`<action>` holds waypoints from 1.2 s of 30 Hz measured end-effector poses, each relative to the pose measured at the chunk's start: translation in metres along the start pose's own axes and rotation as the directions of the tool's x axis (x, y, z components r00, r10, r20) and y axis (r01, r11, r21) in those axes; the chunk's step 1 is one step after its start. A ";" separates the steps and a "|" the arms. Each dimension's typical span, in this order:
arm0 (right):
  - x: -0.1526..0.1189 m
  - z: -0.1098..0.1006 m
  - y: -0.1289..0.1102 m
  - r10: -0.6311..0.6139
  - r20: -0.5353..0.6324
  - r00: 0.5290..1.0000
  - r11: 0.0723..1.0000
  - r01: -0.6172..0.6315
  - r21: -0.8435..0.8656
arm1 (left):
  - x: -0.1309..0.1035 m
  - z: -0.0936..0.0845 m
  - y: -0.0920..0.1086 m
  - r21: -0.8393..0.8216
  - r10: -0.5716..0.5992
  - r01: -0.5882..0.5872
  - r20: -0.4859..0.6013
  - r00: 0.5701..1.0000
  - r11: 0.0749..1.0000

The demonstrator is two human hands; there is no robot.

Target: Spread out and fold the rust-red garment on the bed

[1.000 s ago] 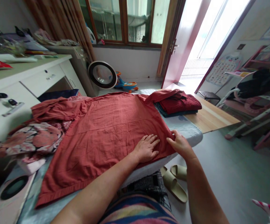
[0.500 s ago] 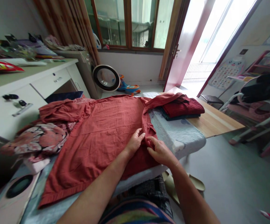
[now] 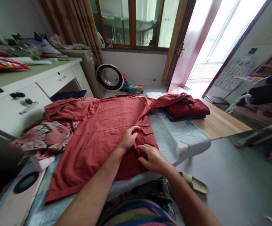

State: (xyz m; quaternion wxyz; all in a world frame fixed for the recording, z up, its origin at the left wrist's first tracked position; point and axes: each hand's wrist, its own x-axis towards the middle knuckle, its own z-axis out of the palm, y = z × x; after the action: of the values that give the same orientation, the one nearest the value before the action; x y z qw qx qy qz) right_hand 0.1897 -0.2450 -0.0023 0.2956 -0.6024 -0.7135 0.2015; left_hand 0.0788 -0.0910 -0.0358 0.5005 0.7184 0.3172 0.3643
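A rust-red long-sleeved garment (image 3: 98, 135) lies spread over the padded board, its hem toward me and one sleeve stretched to the right. My left hand (image 3: 128, 138) is at a loose fold on its right part, thumb and fingers curled around the cloth edge. Lower on the same fold, my right hand (image 3: 153, 158) has cloth between its thumb and index finger. A pocket flap shows just beyond my hands. The far sleeve end rests on a stack of folded dark red and dark green cloth (image 3: 189, 108).
Patterned pink clothes (image 3: 44, 138) are heaped on the left, beside a white cabinet (image 3: 6, 110). The light blue padded cover (image 3: 192, 138) meets a wooden board (image 3: 225, 122) at right. A green slipper (image 3: 197, 185) lies on the floor below. A chair stands far right.
Both hands have moved left with the fold of the garment, and more of its right part now lies spread out. The view has shifted slightly.
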 end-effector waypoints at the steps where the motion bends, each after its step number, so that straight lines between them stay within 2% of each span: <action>1: 0.001 -0.002 -0.001 -0.006 -0.016 1.000 1.000 0.007 0.025 | -0.001 -0.006 0.000 0.023 -0.004 0.004 -0.011 1.000 1.000; 5: 0.004 -0.006 0.004 0.073 -0.154 0.985 0.997 -0.067 0.048 | -0.006 -0.027 -0.009 0.199 -0.049 0.060 -0.060 0.997 0.978; 7: 0.005 -0.005 0.012 0.106 -0.219 0.970 0.994 -0.108 0.001 | -0.008 -0.034 -0.015 0.307 -0.074 0.080 -0.031 0.997 0.948; 11: 0.004 0.005 0.029 0.090 -0.313 0.945 0.986 -0.128 -0.104 | -0.011 -0.037 -0.020 0.459 -0.093 0.057 0.057 0.994 0.887; 13: 0.002 0.013 0.035 0.076 -0.316 0.946 0.984 -0.123 -0.131 | -0.012 -0.036 -0.018 0.516 -0.072 0.034 0.053 0.996 0.856; 17: 0.000 0.020 0.039 0.052 -0.234 0.971 0.989 -0.082 -0.123 | -0.010 -0.031 -0.012 0.603 -0.008 -0.010 0.027 1.000 0.798; 20: 0.005 0.014 0.041 0.043 -0.210 0.977 0.994 -0.064 -0.092 | -0.005 -0.024 -0.003 0.656 0.043 -0.025 -0.012 0.999 0.754; 22: 0.014 0.006 0.045 0.056 -0.232 0.971 0.995 -0.075 -0.072 | 0.000 -0.019 0.005 0.693 0.132 -0.080 -0.023 0.991 0.717; 25: 0.032 -0.003 0.055 0.080 -0.326 0.942 0.991 -0.110 -0.077 | 0.010 -0.010 0.014 0.681 0.248 -0.260 0.117 0.962 0.684; 27: 0.044 -0.005 0.062 0.070 -0.366 0.928 0.991 -0.107 -0.080 | 0.017 -0.005 0.014 0.650 0.245 -0.336 0.230 0.942 0.682; 29: 0.054 -0.003 0.069 0.047 -0.369 0.928 0.993 -0.085 -0.087 | 0.022 -0.001 0.009 0.650 0.190 -0.337 0.287 0.939 0.681; 32: 0.062 0.006 0.078 0.024 -0.365 0.931 0.988 -0.079 -0.135 | 0.024 0.000 -0.005 0.686 0.110 -0.291 0.296 0.949 0.667; 36: 0.061 0.016 0.087 0.031 -0.360 0.932 0.973 -0.111 -0.204 | 0.020 -0.001 -0.021 0.698 0.123 -0.256 0.236 0.964 0.669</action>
State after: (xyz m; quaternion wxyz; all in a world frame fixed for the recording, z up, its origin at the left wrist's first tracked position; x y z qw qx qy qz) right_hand 0.2370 -0.1679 -0.0596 0.3432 -0.6834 -0.6440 0.0197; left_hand 0.0863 -0.0679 -0.0509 0.1614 0.9143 0.3145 0.1978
